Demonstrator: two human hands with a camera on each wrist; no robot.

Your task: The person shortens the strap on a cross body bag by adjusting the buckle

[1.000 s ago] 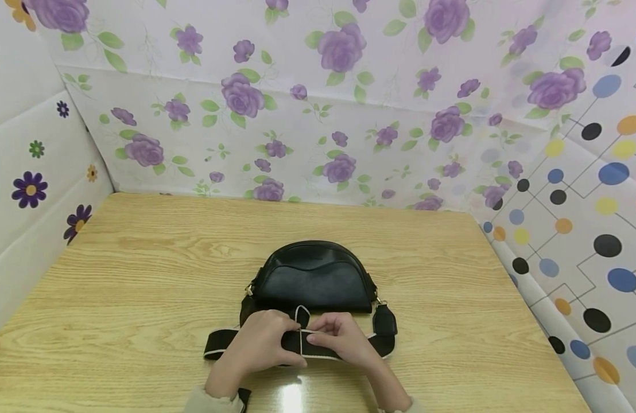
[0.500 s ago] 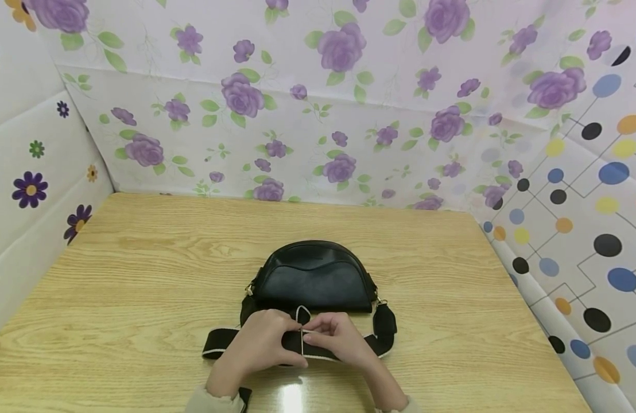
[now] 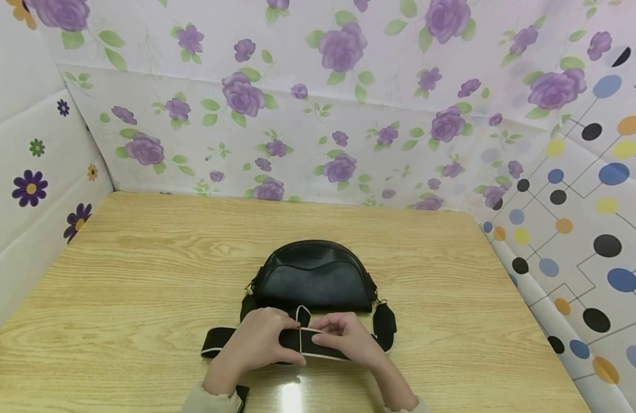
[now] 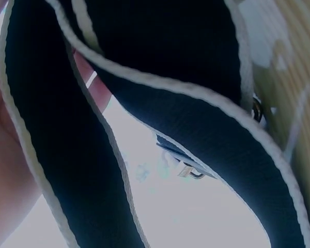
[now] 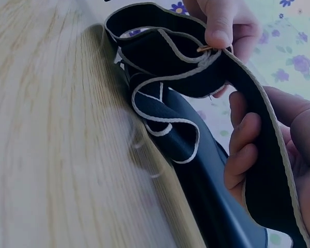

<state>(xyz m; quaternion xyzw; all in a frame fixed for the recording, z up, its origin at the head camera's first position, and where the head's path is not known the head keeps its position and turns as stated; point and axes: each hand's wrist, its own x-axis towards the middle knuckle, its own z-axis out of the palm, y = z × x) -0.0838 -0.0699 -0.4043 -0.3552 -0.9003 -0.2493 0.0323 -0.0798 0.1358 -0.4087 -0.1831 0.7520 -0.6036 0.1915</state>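
Observation:
A black half-moon handbag (image 3: 318,281) lies in the middle of the table in the head view. Its black webbing shoulder strap (image 3: 325,344), edged in white, is drawn up in front of it. My left hand (image 3: 261,339) pinches the strap beside a gold slide buckle (image 5: 205,49), seen best in the right wrist view. To the right of the buckle, my right hand (image 3: 349,341) holds the strap between thumb and curled fingers (image 5: 244,155). Below the buckle a loop of strap (image 5: 168,121) hangs slack. In the left wrist view, webbing covers most of the left hand (image 4: 10,170).
A wood-grain table (image 3: 158,275) carries the bag. Behind it hangs a white cloth with purple flowers (image 3: 338,109); a dotted cloth (image 3: 597,241) closes the right side. A black strap end (image 3: 243,394) lies by the left sleeve (image 3: 209,400).
My right hand first came in close to the buckle, then slid right along the strap. The left hand stays nearly in place at the buckle. The bag has not moved.

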